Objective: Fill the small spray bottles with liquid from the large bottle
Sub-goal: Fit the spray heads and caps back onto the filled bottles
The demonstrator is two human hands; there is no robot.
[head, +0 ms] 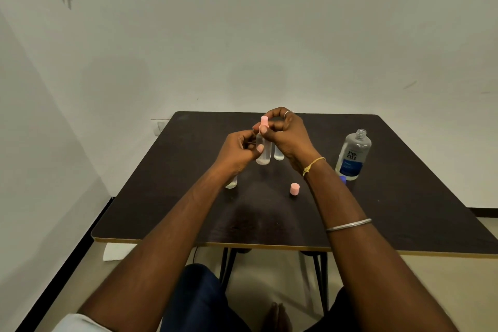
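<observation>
Nearest, left of the big bottle point(353, 155) and below the table point(167, 213), a white paper point(116, 250) lies on the floor. A metal bangle point(349, 224) circles the right forearm over the table's front half.

A loose pink cap point(294, 188) stands on the table, left of the big bottle and a little nearer. Farther left at about the same depth, a clear small bottle point(231, 183) stands partly hidden under the left wrist. A blue cap point(343, 179) shows just beside the big bottle's base, on its left. The big bottle stands upright near the right edge, its neck uncapped.

Left of the big bottle and raised off the table, both hands meet on a spray bottle point(263, 152), held upright. The left hand point(239, 151) curls round its clear body, thumb across the front. The right hand point(288, 137), ringed and with a yellow thread point(314, 166) at the wrist, pinches the pink top point(264, 121) with curled fingers and thumb. Just behind, partly hidden by the right hand, is another clear bottle point(279, 155).
</observation>
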